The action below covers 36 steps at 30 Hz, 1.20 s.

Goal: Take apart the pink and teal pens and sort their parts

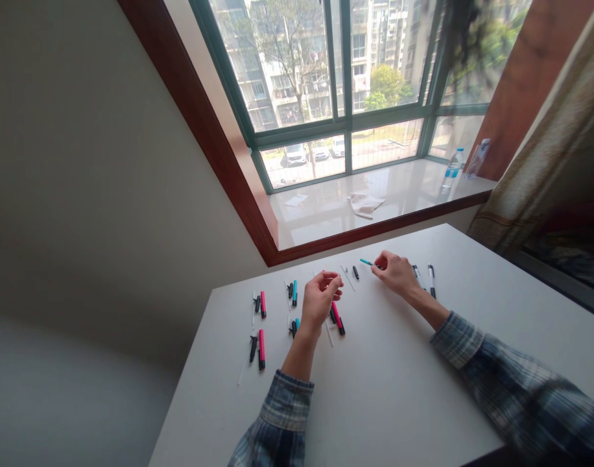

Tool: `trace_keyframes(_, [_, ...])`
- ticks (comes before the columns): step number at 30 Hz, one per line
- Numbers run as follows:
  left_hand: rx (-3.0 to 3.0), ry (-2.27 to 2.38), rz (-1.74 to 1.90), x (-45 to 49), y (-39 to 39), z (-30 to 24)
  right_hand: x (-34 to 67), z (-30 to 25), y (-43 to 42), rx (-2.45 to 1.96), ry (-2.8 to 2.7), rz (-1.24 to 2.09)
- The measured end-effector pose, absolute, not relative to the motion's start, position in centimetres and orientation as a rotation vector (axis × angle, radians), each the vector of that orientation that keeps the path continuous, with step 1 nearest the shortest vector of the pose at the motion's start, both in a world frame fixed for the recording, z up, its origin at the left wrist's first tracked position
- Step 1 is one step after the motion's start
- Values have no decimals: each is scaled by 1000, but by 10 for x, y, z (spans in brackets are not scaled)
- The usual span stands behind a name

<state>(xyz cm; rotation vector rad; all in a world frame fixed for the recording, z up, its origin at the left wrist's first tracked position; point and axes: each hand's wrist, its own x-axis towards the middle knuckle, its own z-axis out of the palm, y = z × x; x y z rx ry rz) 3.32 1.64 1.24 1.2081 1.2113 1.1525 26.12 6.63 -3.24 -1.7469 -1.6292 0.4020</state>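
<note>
My right hand [395,274] pinches a teal pen barrel [366,262] near the far edge of the white table [389,389]. My left hand [319,299] hovers left of it with curled fingers; whatever they hold, if anything, is too small to make out. Between the hands lie a thin white refill [348,278] and a small black pen part [356,272]. A pink-and-black pen barrel [338,318] rests just beside my left hand, partly covered by it. Past my right wrist are a white-and-black pen [432,280] and another pen [418,276], partly hidden by that arm.
Pen parts lie in groups on the left: pink barrels [262,350], a teal barrel [295,293], black pieces [253,349] and white refills [241,371]. Behind the table, the windowsill [316,227] bears a crumpled cloth [366,205] and a water bottle [453,170]. A curtain [535,143] hangs right.
</note>
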Motion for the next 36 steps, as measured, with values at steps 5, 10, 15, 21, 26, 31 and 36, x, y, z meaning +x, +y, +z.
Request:
trace_keyframes(5, [1210,1210,1152,35,17,11,261,-38,68,-1846,-1805,366])
trace_keyframes(10, [1215,1213,1142,36,17,9,259,-36,66,-1850,-1834,415])
trace_keyframes(15, [1220,1212,1140,37,17,9,256,-34,63,-1784,-1856,509])
trace_keyframes(21, [1224,1221,1129,37,16,11,255,-30,60,-1758,-1906,497])
trace_keyframes(26, [1220,1216,1141,36,18,9,256,-25,56,-1784,-1996,512])
trace_keyframes(31, [1225,1210,1150,36,19,9,253,-24,52,-1804,-2051,511])
trace_keyframes(36, [1243,1209,1157,36,20,7,251,-23,50,-1797,-2064,516])
